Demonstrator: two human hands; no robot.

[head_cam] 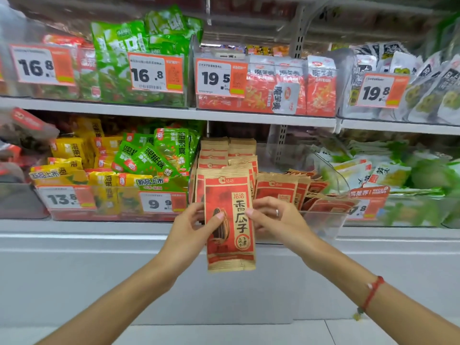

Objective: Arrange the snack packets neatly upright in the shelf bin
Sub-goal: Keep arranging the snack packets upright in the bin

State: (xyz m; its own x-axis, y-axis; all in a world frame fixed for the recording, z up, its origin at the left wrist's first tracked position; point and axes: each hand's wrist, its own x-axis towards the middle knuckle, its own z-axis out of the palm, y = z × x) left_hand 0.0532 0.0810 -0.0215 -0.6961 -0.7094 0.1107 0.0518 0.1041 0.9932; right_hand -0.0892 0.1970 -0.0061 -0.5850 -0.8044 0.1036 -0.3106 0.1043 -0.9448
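Pinching a red-and-kraft sunflower seed packet [230, 221] by its side edges, the left hand [193, 226] and right hand [275, 217] hold it upright at frame centre, in front of the clear shelf bin [323, 220]. Pushed in carelessly, it could topple the standing row [224, 158] or jam on the slumped packets [311, 192] at right.

Shop — shelves [174, 113] with price tags [155, 73]

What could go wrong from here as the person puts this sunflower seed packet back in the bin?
1. The held packet is pinched only at its side edges by the left hand and right hand, so it might slip.
2. The leaning packets on the bin's right side could slide flatter if bumped.
3. The upright stack at the bin's left looks tightly packed, so forcing one in may crease it.
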